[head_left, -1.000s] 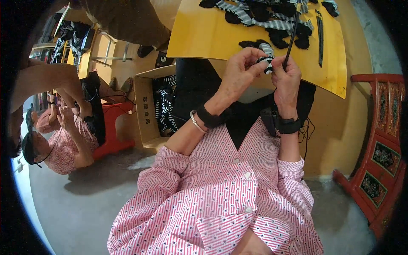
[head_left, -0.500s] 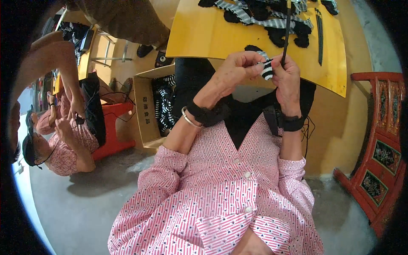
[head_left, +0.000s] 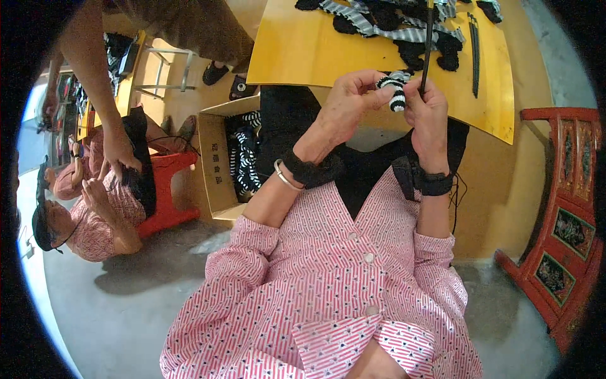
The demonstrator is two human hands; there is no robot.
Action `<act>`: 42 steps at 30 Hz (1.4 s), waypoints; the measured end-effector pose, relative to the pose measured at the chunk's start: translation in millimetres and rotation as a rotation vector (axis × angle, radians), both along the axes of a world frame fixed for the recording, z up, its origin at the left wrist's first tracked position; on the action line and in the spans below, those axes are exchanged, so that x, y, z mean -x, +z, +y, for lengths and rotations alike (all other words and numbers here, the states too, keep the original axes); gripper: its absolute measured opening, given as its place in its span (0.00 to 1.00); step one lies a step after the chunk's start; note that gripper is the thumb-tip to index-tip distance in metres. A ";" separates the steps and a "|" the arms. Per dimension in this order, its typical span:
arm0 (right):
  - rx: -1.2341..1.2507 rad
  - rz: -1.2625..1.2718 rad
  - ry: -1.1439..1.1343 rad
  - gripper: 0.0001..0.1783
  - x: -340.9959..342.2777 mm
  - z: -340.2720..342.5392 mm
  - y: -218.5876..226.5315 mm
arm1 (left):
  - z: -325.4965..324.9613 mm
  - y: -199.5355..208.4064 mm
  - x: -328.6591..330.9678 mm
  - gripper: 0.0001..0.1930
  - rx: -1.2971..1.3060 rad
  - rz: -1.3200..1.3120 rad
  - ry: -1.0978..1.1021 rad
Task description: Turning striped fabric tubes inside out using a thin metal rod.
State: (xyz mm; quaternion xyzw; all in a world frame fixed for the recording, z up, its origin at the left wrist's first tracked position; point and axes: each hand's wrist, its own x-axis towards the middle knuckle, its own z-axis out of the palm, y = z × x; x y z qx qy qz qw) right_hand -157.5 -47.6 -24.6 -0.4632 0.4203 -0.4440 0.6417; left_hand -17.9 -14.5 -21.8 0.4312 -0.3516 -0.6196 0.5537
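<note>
Between my two hands, over the near edge of the yellow table (head_left: 372, 60), is a small striped black-and-white knitted piece (head_left: 396, 100). My left hand (head_left: 346, 107) pinches its upper left side between thumb and fingers. My right hand (head_left: 427, 117) is closed round the lower end of a thin black rod (head_left: 428, 47), which stands nearly upright. The right fingertips are close beside the knitted piece; whether they touch it I cannot tell. The piece hangs with its narrow white tip downward. Farther back lie several black fuzzy and grey-striped fabric pieces (head_left: 404, 33).
More thin black rods (head_left: 474, 57) lie on the table's right. A cardboard box (head_left: 218, 164) of striped pieces stands on the left. At right is a red carved wooden chair (head_left: 562, 215). Farther left a person sits on a red stool (head_left: 167, 196), with another person's arm (head_left: 104, 82) reaching past.
The striped piece has turned in my fingers, and its black fuzzy end no longer shows at the upper left. Another person's arm at the left has shifted rightward.
</note>
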 end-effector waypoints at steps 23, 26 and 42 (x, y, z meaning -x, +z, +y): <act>0.096 0.056 -0.095 0.06 -2.8 2.8 -0.1 | -4.2 0.1 -2.1 0.08 0.094 0.067 -0.085; 0.088 0.132 -0.097 0.05 -5.1 1.4 1.5 | -3.3 -1.1 -1.4 0.10 0.092 -0.006 -0.070; 0.135 0.025 -0.039 0.10 -2.1 0.0 -12.6 | 2.6 0.7 -11.9 0.03 0.021 -0.188 -0.268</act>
